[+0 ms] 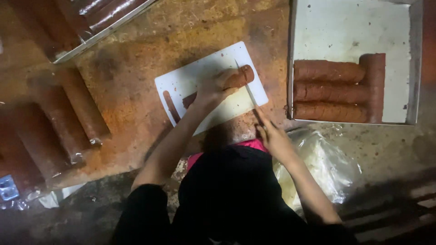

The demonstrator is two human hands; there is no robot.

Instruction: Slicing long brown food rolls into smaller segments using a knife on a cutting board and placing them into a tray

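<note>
flat rectangular plastic cutting board (206,75): white
long cylindrical sausage roll (238,78): reddish-brown
shallow metal tray (354,31): pale grey
worn desk (136,68): mottled rusty orange-brown

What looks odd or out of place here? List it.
The white cutting board lies askew on the stained floor. In the tray, one brown roll stands crosswise against three stacked rolls. Nothing spilled.

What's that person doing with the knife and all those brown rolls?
A person is cutting a brown roll on a white cutting board. The left hand holds the roll down, and the right hand holds a knife with its blade at the roll's end. More brown rolls lie in a white tray, and wrapped ones lie at the left.
</note>
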